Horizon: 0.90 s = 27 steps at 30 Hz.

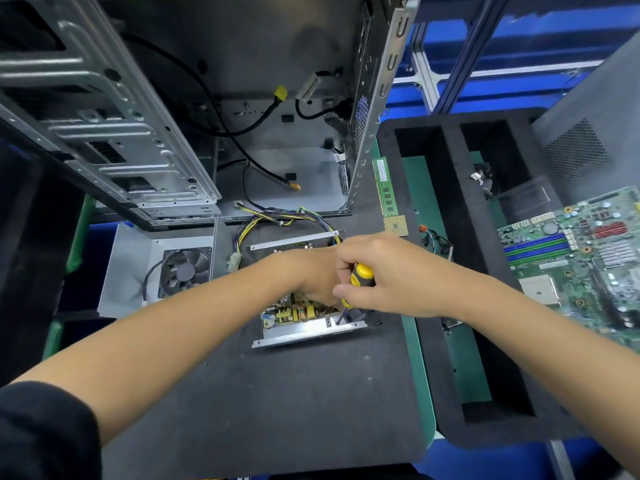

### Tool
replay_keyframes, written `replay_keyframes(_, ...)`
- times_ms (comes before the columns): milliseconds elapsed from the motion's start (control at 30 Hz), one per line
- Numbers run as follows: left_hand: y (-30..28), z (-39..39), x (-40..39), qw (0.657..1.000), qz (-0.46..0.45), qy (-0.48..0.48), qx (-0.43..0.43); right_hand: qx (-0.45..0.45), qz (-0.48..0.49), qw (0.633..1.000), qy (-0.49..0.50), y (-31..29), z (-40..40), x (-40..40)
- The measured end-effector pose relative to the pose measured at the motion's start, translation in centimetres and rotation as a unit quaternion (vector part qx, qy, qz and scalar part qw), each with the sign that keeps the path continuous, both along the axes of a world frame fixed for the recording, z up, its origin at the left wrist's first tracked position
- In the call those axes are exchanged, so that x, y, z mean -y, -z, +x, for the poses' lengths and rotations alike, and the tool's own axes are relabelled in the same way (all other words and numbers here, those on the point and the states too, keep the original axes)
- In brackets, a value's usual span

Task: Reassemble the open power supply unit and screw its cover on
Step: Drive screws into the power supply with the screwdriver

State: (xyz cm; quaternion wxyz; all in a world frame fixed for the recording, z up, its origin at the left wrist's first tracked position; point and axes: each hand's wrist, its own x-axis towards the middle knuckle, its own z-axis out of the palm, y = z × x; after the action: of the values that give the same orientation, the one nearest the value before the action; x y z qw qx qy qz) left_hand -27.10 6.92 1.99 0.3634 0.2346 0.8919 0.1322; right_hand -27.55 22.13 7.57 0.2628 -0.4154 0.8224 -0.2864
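An emptied computer case (207, 109) stands at the table's (277, 393) far edge. Before it lies the open power supply (304, 318). The right hand (384, 275) grips a yellow screwdriver (358, 278); the left hand (311, 275) reaches inside, its fingers hidden.

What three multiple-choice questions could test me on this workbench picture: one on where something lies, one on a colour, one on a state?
1. Where does the fan cover lie?
A. left of the open supply
B. on the motherboard
C. inside the foam tray

2. What colours is the screwdriver handle?
A. red and white
B. yellow and black
C. all green

3. How is the supply now?
A. closed
B. open, its board showing
C. inside the case

Answers: 1 A, the cover sits left of the supply, apart from it. 2 B, yellow and black show in the right hand. 3 B, board parts are exposed beneath the left hand.
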Motion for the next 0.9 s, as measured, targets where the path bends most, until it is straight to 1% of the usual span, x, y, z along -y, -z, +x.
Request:
replay_keyframes(233, 0.0, -0.1, 0.1, 0.998, -0.048, 0.017, 0.033, 0.007, 0.016, 1.0, -0.022, 0.2, 0.1, 0.4)
replay_keyframes(367, -0.1, 0.0, 0.1, 0.999, -0.045, 0.014, 0.028, 0.008, 0.017, 1.0, -0.021, 0.3, 0.2, 0.4)
replay_keyframes(700, -0.3, 0.5, 0.6, 0.999, 0.007, -0.04, 0.016, 0.003, 0.027, 0.999, -0.027, 1.0, 0.8, 0.4)
replay_keyframes(900, -0.1, 0.5, 0.6, 0.998, -0.001, -0.046, 0.031, -0.006, 0.037, 0.999, -0.031, 1.1, 1.0, 0.6)
